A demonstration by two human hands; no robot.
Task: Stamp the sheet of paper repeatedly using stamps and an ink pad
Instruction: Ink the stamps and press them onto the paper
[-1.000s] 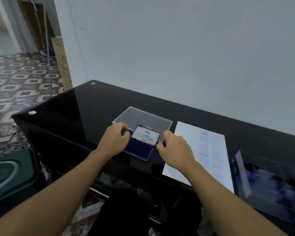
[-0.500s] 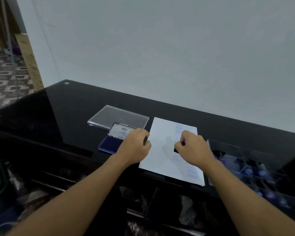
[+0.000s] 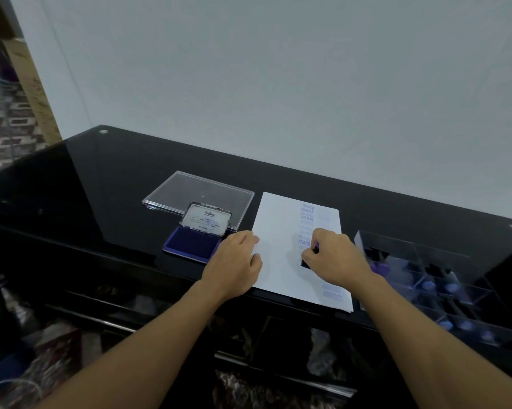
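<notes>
A white sheet of paper [image 3: 281,249] lies on the black glass table [image 3: 101,184], with a column of blue stamped words down its right half. My right hand [image 3: 334,258] grips a small stamp [image 3: 306,263] and holds its dark base down on the sheet; a purple bit of it shows at my fingertips. My left hand [image 3: 237,261] rests with curled fingers on the sheet's left edge. To the left sits the ink pad [image 3: 191,245], open, its blue pad bare and its lid standing up.
A clear plastic lid [image 3: 195,193] lies flat behind the ink pad. At the right stands a clear compartment box [image 3: 443,278] with several purple-topped stamps inside. A grey wall runs close behind the table. Patterned floor tiles show at the far left.
My hands left the ink pad and moved right to the sheet. The right hand carried the stamp onto the paper, and the left hand came to the paper's left edge.
</notes>
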